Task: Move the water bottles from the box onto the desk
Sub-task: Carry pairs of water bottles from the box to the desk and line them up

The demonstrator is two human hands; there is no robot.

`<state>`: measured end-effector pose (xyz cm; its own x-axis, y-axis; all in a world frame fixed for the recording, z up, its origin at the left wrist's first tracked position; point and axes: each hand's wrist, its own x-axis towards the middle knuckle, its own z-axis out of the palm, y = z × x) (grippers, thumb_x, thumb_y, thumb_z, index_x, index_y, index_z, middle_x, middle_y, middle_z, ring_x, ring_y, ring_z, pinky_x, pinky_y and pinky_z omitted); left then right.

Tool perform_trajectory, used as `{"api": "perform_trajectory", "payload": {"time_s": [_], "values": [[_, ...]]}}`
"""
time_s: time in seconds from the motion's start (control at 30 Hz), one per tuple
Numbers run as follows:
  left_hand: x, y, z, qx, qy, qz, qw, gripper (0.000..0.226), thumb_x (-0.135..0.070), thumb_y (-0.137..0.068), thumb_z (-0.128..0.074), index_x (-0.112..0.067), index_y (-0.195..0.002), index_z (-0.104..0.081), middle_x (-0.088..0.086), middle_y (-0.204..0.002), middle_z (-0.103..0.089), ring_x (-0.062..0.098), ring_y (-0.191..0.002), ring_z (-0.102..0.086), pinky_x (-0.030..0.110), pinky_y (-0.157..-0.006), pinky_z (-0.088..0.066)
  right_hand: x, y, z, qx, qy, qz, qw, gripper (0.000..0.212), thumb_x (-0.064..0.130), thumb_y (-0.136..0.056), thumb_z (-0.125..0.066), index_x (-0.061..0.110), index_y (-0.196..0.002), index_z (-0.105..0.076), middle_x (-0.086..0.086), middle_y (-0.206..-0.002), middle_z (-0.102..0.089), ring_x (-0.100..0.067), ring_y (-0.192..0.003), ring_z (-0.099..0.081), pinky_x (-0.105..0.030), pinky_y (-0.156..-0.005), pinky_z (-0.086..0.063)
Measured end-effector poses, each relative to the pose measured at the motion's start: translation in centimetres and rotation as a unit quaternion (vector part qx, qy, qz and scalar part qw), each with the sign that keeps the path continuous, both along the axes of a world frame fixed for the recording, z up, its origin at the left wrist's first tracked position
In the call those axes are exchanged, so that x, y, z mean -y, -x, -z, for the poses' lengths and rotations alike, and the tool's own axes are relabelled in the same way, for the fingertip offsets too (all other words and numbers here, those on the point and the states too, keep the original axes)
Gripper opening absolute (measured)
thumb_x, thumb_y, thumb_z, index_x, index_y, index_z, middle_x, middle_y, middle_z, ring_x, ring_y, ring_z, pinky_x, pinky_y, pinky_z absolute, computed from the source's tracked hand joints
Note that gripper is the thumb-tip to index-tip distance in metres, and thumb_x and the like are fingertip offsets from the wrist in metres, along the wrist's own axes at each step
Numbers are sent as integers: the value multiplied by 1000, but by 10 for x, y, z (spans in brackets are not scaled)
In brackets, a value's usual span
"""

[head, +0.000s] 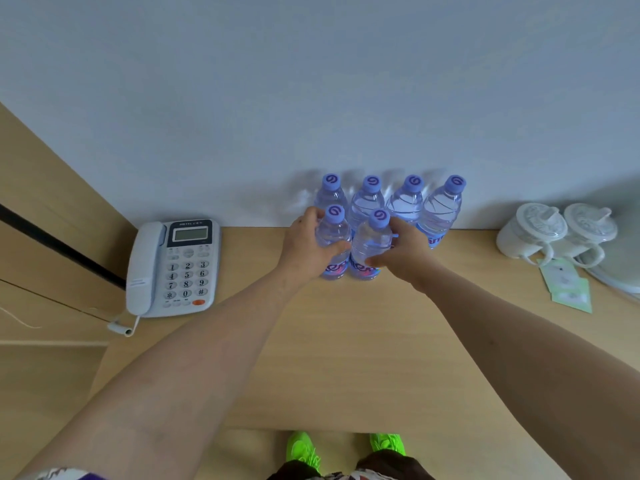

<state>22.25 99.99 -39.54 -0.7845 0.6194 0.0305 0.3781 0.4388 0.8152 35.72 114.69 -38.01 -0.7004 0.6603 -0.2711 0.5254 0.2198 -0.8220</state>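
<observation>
Six water bottles stand upright at the back edge of the bench (346, 341), against the wall. Four form a back row (403, 202). The left hand (304, 247) wraps its fingers round the front left bottle (333, 237); the right hand (408, 252) grasps the front right bottle (372, 244). Both front bottles touch each other. A telephone (173, 265) sits near the left edge.

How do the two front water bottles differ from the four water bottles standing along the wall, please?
The two front bottles are gripped, one by the left hand, one by the right hand; the four back bottles stand untouched. The front pair sits nearer the desk edge; the back row lines the wall. All share purple caps and stand upright.
</observation>
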Motion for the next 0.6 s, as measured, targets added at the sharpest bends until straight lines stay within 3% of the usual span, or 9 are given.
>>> {"api": "perform_trajectory", "payload": {"time_s": [0.13,0.3,0.47,0.53,0.6], "values": [[-3,-3,4,-7,1,-27,1000,57,-39,-65,-92,-24,-96,-47,-5,-98,-57,13,-81,-51,19,-63,-36,2,-2,0,-8,4,13,1000,77,1,-68,-86,18,-133,-48,-2,-129,-60,-26,-111,-61,-41,-77,-59],[-5,-7,1,-20,23,-46,998,62,-46,-64,-91,-19,-97,-45,0,-103,-60,18,-90,-57,28,-70,-40,4,-2,-3,-11,-27,14,999,67,21,-64,-92,23,-121,-57,-2,-114,-66,-25,-101,-64,-47,-85,-57],[3,0,-4,28,40,-6,999,51,-46,-69,-87,-29,-92,-45,-15,-94,-59,-2,-76,-55,11,-59,-38,1,0,-3,-5,-38,5,999,61,11,-69,-86,19,-123,-61,-1,-112,-67,-26,-103,-64,-42,-84,-57],[6,5,-8,29,43,-8,999,50,-46,-66,-89,-32,-84,-45,-14,-91,-62,-2,-72,-55,16,-60,-42,-2,-1,-2,-6,-23,4,1000,62,5,-69,-85,17,-124,-57,-3,-117,-65,-27,-107,-63,-44,-86,-57],[7,9,-10,22,54,-12,998,52,-47,-63,-91,-29,-82,-46,-8,-93,-65,9,-77,-60,24,-64,-48,-3,-1,-2,-4,-13,-9,1000,63,2,-71,-83,16,-125,-54,-5,-119,-64,-29,-108,-62,-47,-87,-57]]}}
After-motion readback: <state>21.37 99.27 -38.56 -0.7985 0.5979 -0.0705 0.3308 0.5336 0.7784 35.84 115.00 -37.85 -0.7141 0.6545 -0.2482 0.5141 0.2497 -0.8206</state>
